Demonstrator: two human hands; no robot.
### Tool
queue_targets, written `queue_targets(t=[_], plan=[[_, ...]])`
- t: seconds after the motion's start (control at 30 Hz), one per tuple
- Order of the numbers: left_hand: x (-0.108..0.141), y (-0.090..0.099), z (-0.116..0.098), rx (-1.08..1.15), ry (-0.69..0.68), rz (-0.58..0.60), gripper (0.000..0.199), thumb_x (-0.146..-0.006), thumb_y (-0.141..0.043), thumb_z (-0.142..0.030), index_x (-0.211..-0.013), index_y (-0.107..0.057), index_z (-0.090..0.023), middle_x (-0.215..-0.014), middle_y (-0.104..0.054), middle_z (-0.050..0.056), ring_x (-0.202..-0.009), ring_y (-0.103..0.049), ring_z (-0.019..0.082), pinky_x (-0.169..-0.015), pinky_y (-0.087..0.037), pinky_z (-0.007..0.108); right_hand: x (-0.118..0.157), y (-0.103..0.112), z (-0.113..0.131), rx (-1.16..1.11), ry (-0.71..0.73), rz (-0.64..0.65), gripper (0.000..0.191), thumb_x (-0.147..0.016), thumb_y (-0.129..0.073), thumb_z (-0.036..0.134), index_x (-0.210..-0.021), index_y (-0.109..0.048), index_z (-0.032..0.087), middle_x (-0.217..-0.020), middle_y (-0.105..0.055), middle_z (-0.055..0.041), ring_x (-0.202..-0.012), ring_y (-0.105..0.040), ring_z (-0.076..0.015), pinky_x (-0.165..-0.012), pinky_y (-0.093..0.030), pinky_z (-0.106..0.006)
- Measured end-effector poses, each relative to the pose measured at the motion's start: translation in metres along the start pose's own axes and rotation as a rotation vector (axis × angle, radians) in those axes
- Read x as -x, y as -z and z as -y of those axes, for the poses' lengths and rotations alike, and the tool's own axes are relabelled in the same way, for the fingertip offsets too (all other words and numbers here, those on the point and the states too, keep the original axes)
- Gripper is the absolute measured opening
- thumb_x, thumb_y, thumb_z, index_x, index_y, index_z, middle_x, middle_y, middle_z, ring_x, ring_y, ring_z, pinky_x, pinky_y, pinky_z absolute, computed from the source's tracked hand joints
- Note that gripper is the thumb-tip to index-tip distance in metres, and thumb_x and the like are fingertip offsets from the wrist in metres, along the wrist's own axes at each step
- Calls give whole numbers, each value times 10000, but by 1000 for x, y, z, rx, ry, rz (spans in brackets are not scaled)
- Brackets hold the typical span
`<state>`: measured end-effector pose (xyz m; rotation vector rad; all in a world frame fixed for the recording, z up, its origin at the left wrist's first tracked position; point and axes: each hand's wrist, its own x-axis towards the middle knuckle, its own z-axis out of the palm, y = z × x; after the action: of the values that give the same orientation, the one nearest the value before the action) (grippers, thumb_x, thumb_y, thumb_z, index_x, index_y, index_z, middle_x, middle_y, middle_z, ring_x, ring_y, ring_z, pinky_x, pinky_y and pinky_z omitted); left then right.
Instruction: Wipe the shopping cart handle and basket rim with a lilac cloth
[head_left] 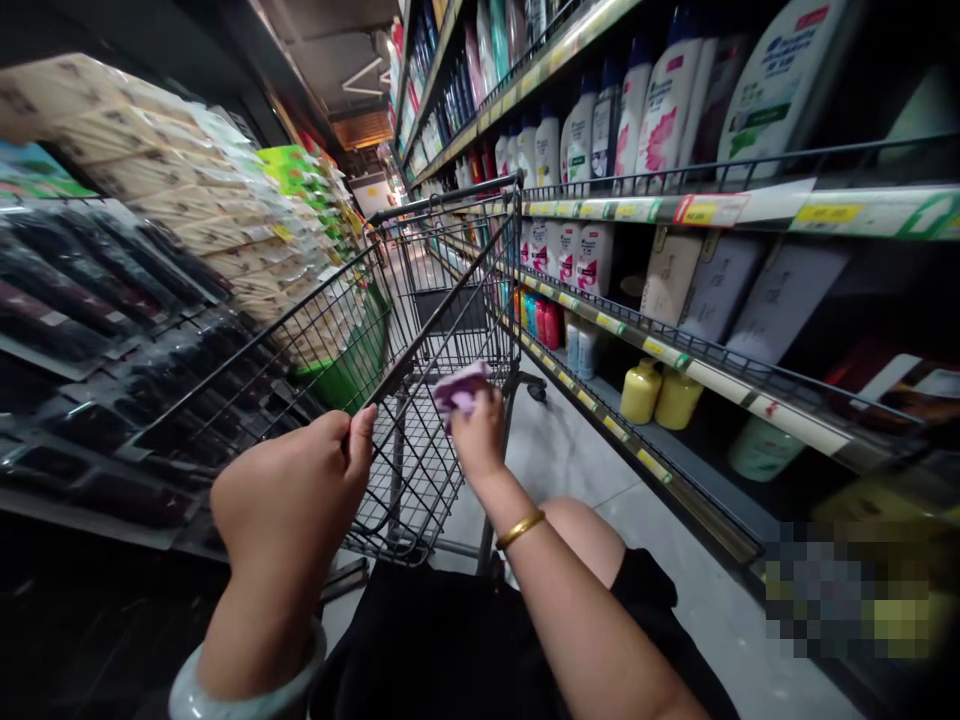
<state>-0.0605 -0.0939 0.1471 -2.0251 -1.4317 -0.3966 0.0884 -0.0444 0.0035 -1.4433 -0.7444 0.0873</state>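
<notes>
A black wire shopping cart (420,440) stands in front of me in a store aisle, tilted in the view. My left hand (300,490) is closed around the near top rim of the cart, knuckles up, with a pale bangle on the wrist. A crumpled light purple cloth (461,390) is in my right hand (480,430), which is against the cart's wire side. Part of the cloth is hidden behind my fingers. My right wrist wears a gold bracelet (520,529).
Shelves on the right hold shampoo bottles (667,100), boxes (716,285) and yellow jars (641,390). Hanging packages (172,180) line the left, near a green bin (337,370). The cart's wheel (534,388) rests on the grey floor close to the right shelf.
</notes>
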Motion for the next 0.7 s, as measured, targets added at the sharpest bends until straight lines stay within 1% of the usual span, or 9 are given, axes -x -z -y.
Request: queue_targets(t=[0.07,0.1,0.2,0.27,0.3,0.37,0.47,0.53,0.7], plan=[[1,0,1,-7,0,-9,584,-1043,-282,-562,-719,-631,-224,-596,-572,65,-531,-389,194,-548,-143,315,-5,0,-4,-40,-128,-28,288,-696,-617,67,-954,-638,193,-1007,-656,-111,-967,-638,-272,-908,-561,-460],[1,0,1,-9,-2,-13,581,-1042,-286,-564,-719,-631,-226,-595,-577,66,-531,-396,197,-546,-144,315,-7,2,2,-100,-92,-28,282,-713,-612,79,-967,-635,199,-997,-665,-96,-958,-642,-257,-907,-562,-439],[1,-2,3,-11,-5,-21,574,-1041,-290,-560,-715,-627,-229,-591,-582,66,-530,-413,200,-546,-144,316,-6,12,34,-309,255,17,326,-787,-628,137,-1100,-626,229,-1099,-681,-71,-1057,-648,-219,-995,-542,-387],[1,-3,4,-11,-6,-21,573,-1042,-289,-557,-709,-620,-229,-589,-581,65,-530,-419,198,-548,-145,317,-6,15,45,-331,428,49,381,-796,-652,146,-1165,-632,241,-1195,-662,-81,-1163,-625,-219,-1071,-509,-387],[1,-3,4,-14,-8,-23,575,-1043,-287,-558,-704,-615,-229,-588,-579,65,-532,-422,198,-550,-146,316,-7,13,43,-306,441,38,409,-788,-658,136,-1183,-643,241,-1254,-644,-94,-1218,-602,-229,-1102,-489,-401],[1,-3,4,-19,-11,-24,586,-1045,-279,-563,-684,-596,-227,-584,-573,63,-533,-422,196,-551,-149,316,-10,7,28,-247,330,-11,448,-767,-644,103,-1194,-660,236,-1327,-622,-110,-1272,-575,-247,-1121,-473,-428],[0,-4,3,-28,-2,-25,603,-1047,-264,-573,-681,-595,-226,-600,-586,66,-542,-433,199,-552,-155,317,-12,0,8,-260,150,-8,459,-749,-609,63,-1169,-664,239,-1222,-683,-69,-1168,-624,-227,-1064,-508,-408],[-3,-5,2,-30,5,-23,611,-1047,-254,-581,-703,-613,-227,-620,-605,70,-552,-447,204,-551,-159,319,-8,2,13,-299,190,14,404,-757,-610,62,-1114,-675,240,-1142,-697,-48,-1104,-639,-214,-1039,-518,-385],[-9,-10,5,-23,24,-17,613,-1049,-242,-579,-763,-655,-228,-648,-634,75,-568,-476,212,-550,-169,320,11,8,43,-287,455,108,334,-790,-627,90,-1087,-686,232,-1161,-663,-75,-1169,-612,-223,-1060,-505,-364]])
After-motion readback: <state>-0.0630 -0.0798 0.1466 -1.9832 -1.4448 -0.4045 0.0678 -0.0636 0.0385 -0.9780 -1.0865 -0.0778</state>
